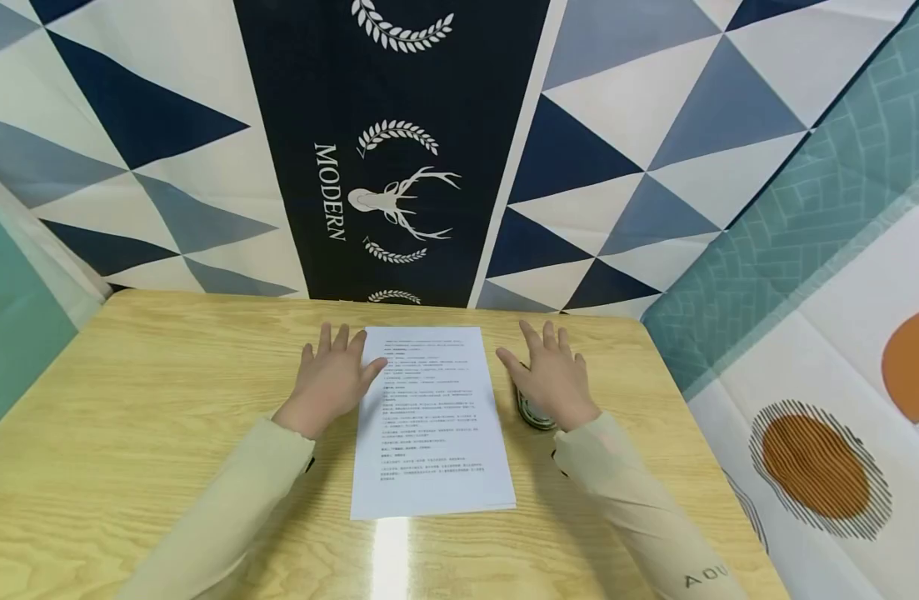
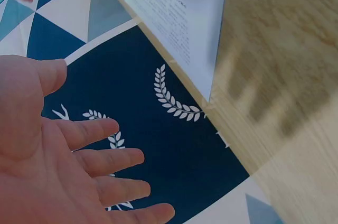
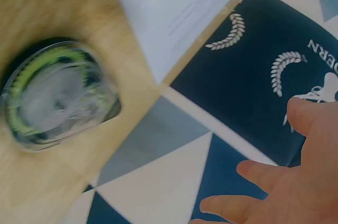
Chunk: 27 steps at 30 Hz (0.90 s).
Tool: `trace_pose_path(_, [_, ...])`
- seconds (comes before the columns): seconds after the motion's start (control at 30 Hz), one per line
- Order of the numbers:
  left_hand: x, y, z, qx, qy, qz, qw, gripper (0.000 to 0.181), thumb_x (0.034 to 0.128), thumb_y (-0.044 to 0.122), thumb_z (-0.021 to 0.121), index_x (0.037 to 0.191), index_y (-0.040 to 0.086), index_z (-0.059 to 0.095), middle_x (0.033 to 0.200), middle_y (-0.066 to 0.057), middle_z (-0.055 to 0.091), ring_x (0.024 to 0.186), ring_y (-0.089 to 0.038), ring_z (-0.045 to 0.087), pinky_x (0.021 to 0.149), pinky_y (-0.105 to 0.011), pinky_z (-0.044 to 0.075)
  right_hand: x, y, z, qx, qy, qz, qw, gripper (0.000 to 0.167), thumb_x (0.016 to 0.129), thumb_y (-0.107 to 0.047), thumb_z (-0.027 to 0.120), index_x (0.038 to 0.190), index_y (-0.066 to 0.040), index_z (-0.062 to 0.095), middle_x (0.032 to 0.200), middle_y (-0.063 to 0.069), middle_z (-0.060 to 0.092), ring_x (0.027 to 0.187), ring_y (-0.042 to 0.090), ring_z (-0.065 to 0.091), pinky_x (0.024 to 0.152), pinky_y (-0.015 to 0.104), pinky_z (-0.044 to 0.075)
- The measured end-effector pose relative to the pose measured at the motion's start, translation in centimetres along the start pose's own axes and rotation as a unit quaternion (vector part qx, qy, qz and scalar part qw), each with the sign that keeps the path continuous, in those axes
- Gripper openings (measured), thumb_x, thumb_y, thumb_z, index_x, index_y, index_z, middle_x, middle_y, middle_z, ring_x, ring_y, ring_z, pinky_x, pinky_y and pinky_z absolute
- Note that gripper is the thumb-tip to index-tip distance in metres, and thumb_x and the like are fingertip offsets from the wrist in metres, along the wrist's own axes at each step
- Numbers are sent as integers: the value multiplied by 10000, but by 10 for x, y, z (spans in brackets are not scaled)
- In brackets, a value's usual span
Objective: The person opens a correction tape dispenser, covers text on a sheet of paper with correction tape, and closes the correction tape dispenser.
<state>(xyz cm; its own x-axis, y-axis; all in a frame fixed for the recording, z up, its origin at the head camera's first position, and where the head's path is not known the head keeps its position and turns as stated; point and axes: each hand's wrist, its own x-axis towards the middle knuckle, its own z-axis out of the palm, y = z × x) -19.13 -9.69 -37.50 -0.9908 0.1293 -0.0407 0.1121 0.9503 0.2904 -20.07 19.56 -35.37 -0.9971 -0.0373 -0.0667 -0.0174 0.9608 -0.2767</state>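
Note:
Printed sheets of white paper (image 1: 429,496) lie flat on the wooden table, covered in lines of small dark text. My left hand (image 1: 329,382) hovers by the paper's left edge, fingers spread and holding nothing; its bare palm shows in the left wrist view. To the right of the paper, my right hand (image 1: 555,380) is held with fingers apart and nothing in them. Partly hidden beneath it is a rounded item in a clear case (image 3: 60,97), with a green ring and a grey disc inside. The right wrist view is blurred there, so its exact kind is unclear.
The light wooden table (image 1: 167,433) ends at a wall cloth (image 1: 399,167) with triangles, a dark panel and a deer head. On the right hangs another cloth (image 1: 819,467) with brown ovals. Light reflects off the table (image 1: 390,558) below the paper.

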Motion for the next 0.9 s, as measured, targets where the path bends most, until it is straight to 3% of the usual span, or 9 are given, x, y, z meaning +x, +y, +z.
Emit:
trace_pose_path(0.37, [-14,-6,15,151,322,420,9985,564,956,397,469,1340,-15,452,1328,-236,497,1270,-426,415,982,-572,381,-6,28,11,-47,-166,314,9994,744,935,-595,334,1477,-93,252,1485,279,258,1310,497,313,980,670,311])
trace_pose_path(0.63, [-16,-8,26,54,267,395,9988,551,943,396,494,1326,0,476,1312,-207,519,1254,-393,442,969,-554,393,-9,43,21,12,-302,288,9991,725,940,-559,366,1441,-37,313,1381,286,417,1163,483,485,848,594,454])
trace_pose_path(0.9, [-19,-7,32,131,315,469,9983,492,923,350,545,1271,3,527,1224,-197,576,1119,-368,533,890,-521,449,-10,53,27,76,-448,457,9979,668,948,-463,428,1408,14,344,1333,314,444,1123,455,522,843,570,464])
